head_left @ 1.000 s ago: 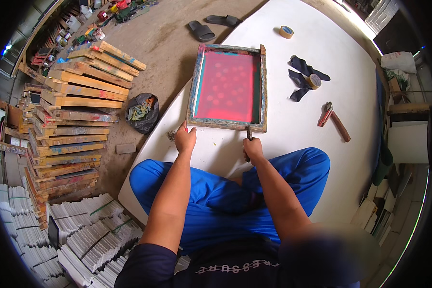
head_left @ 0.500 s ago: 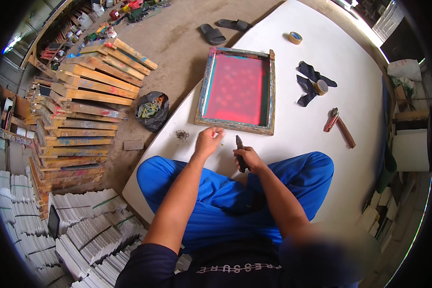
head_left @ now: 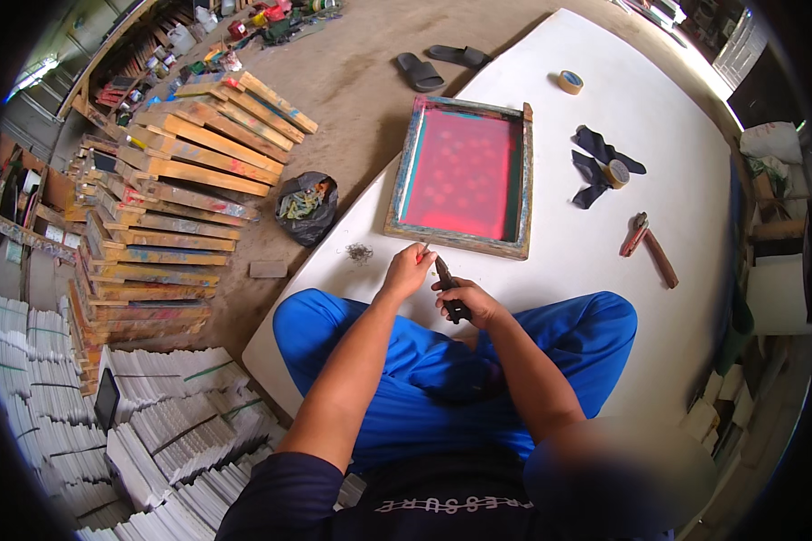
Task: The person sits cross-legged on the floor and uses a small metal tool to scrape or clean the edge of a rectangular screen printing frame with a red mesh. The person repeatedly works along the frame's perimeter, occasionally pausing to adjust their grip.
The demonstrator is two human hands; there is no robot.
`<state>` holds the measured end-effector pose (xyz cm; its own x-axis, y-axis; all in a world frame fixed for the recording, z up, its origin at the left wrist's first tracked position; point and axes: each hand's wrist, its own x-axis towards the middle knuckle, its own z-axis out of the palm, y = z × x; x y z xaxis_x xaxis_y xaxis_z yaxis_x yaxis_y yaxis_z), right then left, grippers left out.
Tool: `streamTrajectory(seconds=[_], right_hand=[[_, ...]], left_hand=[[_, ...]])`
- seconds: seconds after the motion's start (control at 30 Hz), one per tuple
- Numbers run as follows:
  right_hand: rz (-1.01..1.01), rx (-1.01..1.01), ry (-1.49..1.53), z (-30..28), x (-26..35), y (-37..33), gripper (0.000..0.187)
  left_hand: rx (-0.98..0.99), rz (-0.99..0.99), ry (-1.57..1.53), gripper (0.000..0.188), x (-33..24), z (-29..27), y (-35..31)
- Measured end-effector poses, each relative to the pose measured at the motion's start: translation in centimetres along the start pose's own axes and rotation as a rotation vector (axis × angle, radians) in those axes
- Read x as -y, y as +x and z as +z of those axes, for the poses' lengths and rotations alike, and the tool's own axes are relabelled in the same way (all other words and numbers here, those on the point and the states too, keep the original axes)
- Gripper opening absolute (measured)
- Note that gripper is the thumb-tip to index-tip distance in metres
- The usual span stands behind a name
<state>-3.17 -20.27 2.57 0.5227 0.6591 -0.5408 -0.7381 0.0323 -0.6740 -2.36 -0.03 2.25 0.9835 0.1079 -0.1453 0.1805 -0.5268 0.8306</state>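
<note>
My left hand [head_left: 407, 271] is closed on a small red thing with a thin dark tip [head_left: 426, 248]; its exact kind is too small to tell. Dark pliers [head_left: 454, 305] are gripped in my right hand [head_left: 475, 301], jaws pointing up and leftward, close to the left fingertips. Just beyond both hands, a wooden-framed printing screen [head_left: 460, 171] with pink-red mesh lies on the white board [head_left: 550, 261]. Beside my left hand is a small pile of thin dark bits [head_left: 359, 253], which look like staples.
To the right lie a red-handled tool [head_left: 634, 236] against a brown bar [head_left: 661, 260], dark cloth strips [head_left: 595, 167] and tape rolls [head_left: 569, 82]. At left stand a black rubbish bag [head_left: 307, 209], stacked wooden frames [head_left: 185, 234] and bundled white sheets [head_left: 185, 388]. Slippers [head_left: 419, 72] lie beyond the board.
My left hand and the pliers in my right hand have come closer together, the jaws now near the left fingertips. The whole view has shifted slightly; the screen stays in place.
</note>
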Motion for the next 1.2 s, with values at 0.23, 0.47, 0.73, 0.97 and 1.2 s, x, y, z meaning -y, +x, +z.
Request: streamTrajectory(seconds=[0.23, 0.47, 0.73, 0.97, 1.2], right_hand=[[0.103, 0.067, 0.010, 0.5, -0.2, 0.7, 0.054], [0.103, -0.137, -0.175, -0.8, 0.0, 0.2, 0.051], [0.001, -0.585, -0.248, -4.6, 1.2, -1.3, 0.047], [0.028, -0.639, -0.194, -6.8, 2.1, -2.1, 0.048], [0.135, -0.608, -0.180, -7.4, 3.1, -1.2, 0.043]], left_hand=[[-0.139, -0.041, 0.076, 0.029, 1.1, 0.3, 0.2], [-0.523, -0.681, 0.261, 0.030, 4.5, -4.3, 0.5], [-0.558, -0.593, 0.166, 0.033, 4.2, -4.1, 1.8], [-0.437, -0.154, 0.349, 0.043, 3.0, -0.7, 2.1], [-0.396, -0.181, 0.342, 0.045, 2.6, -0.7, 2.3]])
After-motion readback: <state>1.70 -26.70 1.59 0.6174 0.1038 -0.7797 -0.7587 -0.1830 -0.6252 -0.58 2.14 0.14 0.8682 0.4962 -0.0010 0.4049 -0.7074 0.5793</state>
